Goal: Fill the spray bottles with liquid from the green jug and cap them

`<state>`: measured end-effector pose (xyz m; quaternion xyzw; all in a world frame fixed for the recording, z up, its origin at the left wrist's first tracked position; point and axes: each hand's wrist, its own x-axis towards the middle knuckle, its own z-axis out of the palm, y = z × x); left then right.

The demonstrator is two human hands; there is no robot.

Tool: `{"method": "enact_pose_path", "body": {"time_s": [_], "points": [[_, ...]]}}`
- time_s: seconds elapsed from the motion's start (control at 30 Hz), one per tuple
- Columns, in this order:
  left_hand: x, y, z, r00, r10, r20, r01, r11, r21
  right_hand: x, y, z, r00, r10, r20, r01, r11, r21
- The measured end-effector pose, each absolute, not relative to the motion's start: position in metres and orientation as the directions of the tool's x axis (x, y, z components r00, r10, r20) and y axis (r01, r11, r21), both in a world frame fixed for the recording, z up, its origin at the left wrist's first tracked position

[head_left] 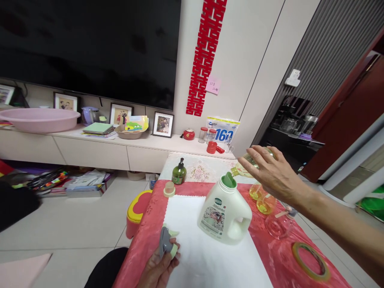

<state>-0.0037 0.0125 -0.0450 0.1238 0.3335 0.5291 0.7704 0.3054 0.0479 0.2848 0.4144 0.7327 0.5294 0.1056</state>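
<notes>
Gripping a slanting bottle (243, 170), right hand (268, 170) points its neck (234, 171) leftward; left hand (162, 265) clasps a grey piece (165, 241).

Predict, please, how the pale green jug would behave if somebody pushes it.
The pale green jug would probably keep its shape, since its moulded walls look stiff. Its broad lower body should resist tipping under a light push. A hard one might spill any contents, because its mouth is uncapped.

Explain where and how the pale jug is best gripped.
Probably by its built-in handle, coming from the person's right: the jug stands upright on the table with that loop facing right, while a tipped bottle crowds its mouth.
</notes>
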Motion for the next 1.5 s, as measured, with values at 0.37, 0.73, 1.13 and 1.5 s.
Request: {"method": "enact_pose_path", "body": {"time_s": [0.37,0.73,1.13,1.5], "points": [[-0.004,0.01,-0.035,0.249,0.908,-0.337,-0.719,0.407,0.563,0.302,0.048,0.281,-0.678,0.685,0.265,0.443,0.093,0.891],[-0.005,0.011,-0.038,0.259,0.928,-0.268,-0.746,0.369,0.555,0.324,0.031,0.249,-0.413,0.799,0.438,0.856,0.176,0.485],[-0.007,0.018,0.01,0.114,0.908,-0.404,-0.866,0.29,0.407,0.299,-0.072,0.129,-0.232,0.922,0.309,0.943,0.291,-0.163],[-0.018,0.011,0.043,0.007,0.924,-0.383,-0.825,0.222,0.52,0.259,-0.08,0.059,-0.255,0.919,0.299,0.94,0.308,-0.146]]}}
